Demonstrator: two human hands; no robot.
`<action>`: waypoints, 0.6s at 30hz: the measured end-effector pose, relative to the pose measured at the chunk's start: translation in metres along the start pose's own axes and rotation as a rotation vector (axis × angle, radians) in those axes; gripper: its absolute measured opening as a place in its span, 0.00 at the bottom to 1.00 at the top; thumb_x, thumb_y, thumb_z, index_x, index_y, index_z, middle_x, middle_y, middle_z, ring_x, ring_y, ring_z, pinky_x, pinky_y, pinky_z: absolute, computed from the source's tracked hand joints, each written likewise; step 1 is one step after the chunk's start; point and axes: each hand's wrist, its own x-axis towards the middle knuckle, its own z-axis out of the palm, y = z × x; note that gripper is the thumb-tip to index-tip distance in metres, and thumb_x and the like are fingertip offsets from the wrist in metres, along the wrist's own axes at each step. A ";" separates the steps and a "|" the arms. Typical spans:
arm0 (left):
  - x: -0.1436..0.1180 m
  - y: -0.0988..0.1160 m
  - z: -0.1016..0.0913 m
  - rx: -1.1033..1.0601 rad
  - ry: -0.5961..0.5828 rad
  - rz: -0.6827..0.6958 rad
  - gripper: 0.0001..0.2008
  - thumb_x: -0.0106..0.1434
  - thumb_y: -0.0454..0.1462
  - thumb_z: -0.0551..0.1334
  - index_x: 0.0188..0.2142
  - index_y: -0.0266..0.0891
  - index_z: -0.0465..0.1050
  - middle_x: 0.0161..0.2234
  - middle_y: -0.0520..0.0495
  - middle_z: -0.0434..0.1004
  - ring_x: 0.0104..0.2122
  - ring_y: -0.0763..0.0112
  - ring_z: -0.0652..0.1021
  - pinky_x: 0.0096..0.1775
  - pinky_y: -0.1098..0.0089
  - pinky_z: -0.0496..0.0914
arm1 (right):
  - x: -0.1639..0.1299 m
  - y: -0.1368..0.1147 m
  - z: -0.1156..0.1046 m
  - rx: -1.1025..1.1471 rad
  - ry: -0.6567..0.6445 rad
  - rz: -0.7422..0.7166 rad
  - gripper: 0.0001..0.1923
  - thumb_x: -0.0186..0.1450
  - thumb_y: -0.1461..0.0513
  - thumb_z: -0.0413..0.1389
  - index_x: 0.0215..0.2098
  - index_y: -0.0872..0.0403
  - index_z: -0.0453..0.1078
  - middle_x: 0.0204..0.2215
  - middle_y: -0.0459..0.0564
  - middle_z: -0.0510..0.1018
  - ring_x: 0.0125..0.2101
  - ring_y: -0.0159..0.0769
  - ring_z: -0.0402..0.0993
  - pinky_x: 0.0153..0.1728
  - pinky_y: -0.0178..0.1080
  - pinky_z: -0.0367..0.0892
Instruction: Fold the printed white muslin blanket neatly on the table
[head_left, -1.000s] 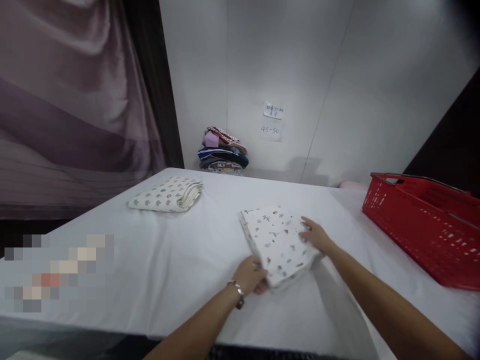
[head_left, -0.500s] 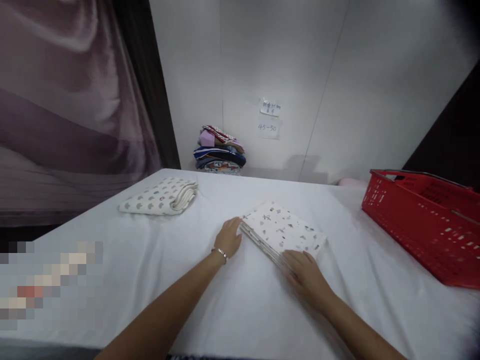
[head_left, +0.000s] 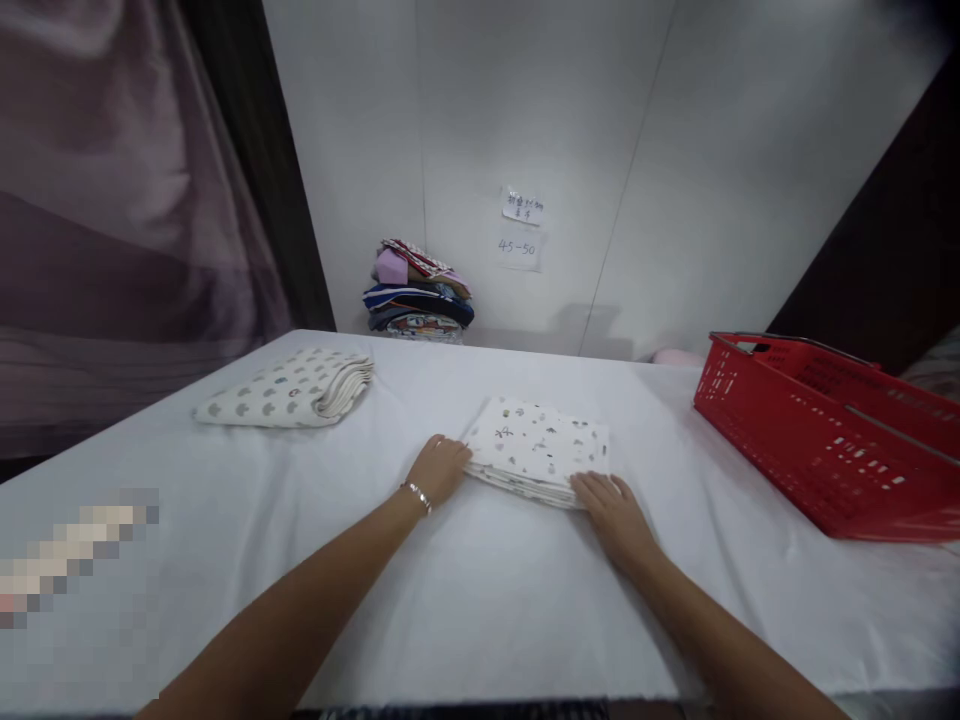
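A folded white cloth (head_left: 536, 440) with small printed motifs lies on the table in front of me, its layered edge facing me. My left hand (head_left: 439, 468), with a silver bracelet at the wrist, grips the cloth's left near corner. At the right near corner, my right hand (head_left: 611, 510) has its fingers over the top and holds the edge; its thumb is hidden. Off to the left rests a second folded cloth (head_left: 289, 390), white with grey shapes, its thick rounded fold turned to the right. Neither hand touches that one.
A red plastic basket (head_left: 817, 440) stands on the right of the white-covered table (head_left: 450, 620). Behind the table, a stack of folded fabrics (head_left: 420, 295) sits against the wall. Paper signs (head_left: 520, 248) hang there. A pinkish curtain (head_left: 112, 220) borders the left side.
The folded cloth has turned so its layered edge lies more squarely toward me. Both hands have stayed at its corners. The whole view has shifted slightly.
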 end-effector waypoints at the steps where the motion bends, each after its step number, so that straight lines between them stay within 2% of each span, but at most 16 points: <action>1: -0.013 0.008 -0.003 -0.001 0.021 -0.009 0.12 0.53 0.30 0.55 0.38 0.38 0.70 0.37 0.44 0.73 0.40 0.63 0.70 0.48 0.59 0.58 | 0.002 0.009 0.003 -0.002 0.008 0.008 0.31 0.57 0.75 0.42 0.57 0.52 0.56 0.54 0.50 0.64 0.54 0.39 0.56 0.53 0.46 0.48; 5: -0.059 0.036 -0.008 -0.052 0.088 -0.099 0.13 0.53 0.30 0.55 0.38 0.39 0.69 0.37 0.46 0.71 0.39 0.64 0.70 0.44 0.61 0.60 | 0.010 0.024 0.012 0.043 -0.001 0.033 0.31 0.56 0.76 0.42 0.56 0.52 0.58 0.54 0.50 0.64 0.56 0.37 0.54 0.53 0.46 0.50; 8: -0.073 0.041 -0.007 -0.130 0.130 -0.130 0.15 0.53 0.30 0.55 0.41 0.41 0.68 0.40 0.46 0.71 0.41 0.65 0.69 0.45 0.61 0.60 | 0.009 0.019 0.012 0.132 -0.048 0.078 0.32 0.54 0.75 0.42 0.56 0.52 0.58 0.56 0.50 0.62 0.57 0.38 0.51 0.53 0.47 0.50; 13: -0.071 0.038 -0.006 -0.256 0.242 -0.142 0.13 0.58 0.41 0.56 0.42 0.41 0.68 0.42 0.46 0.70 0.43 0.64 0.69 0.46 0.61 0.61 | 0.007 0.012 -0.003 0.398 -0.148 0.194 0.35 0.51 0.72 0.43 0.57 0.48 0.56 0.57 0.48 0.58 0.59 0.38 0.47 0.56 0.52 0.43; 18: -0.053 0.046 0.000 -0.325 0.301 -0.183 0.12 0.62 0.41 0.52 0.40 0.41 0.70 0.41 0.46 0.72 0.43 0.66 0.70 0.46 0.62 0.62 | 0.022 0.006 -0.015 0.600 -0.016 0.326 0.18 0.60 0.62 0.47 0.47 0.50 0.66 0.48 0.49 0.70 0.53 0.39 0.60 0.56 0.54 0.42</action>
